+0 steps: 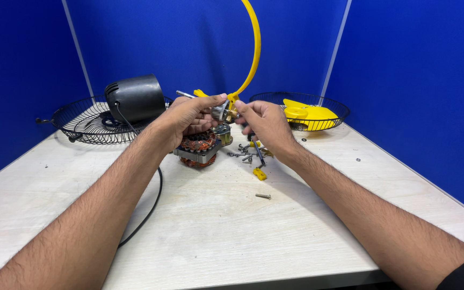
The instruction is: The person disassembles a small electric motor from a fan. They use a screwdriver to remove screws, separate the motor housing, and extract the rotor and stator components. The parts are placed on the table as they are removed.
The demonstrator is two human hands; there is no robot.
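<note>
Currently your left hand point(189, 115) grips the heavy copper-wound fan motor point(200, 147) above the pale table point(232, 231), right hand point(267, 123) pinching its small metal shaft fitting point(222, 111); hold the rigid core, not windings.

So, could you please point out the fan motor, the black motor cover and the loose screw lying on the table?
fan motor point(197, 149): head view, on its copper windings below the left hand.
black motor cover point(136, 98): head view, on its rounded side.
loose screw point(263, 196): head view, mid-shaft.
</note>
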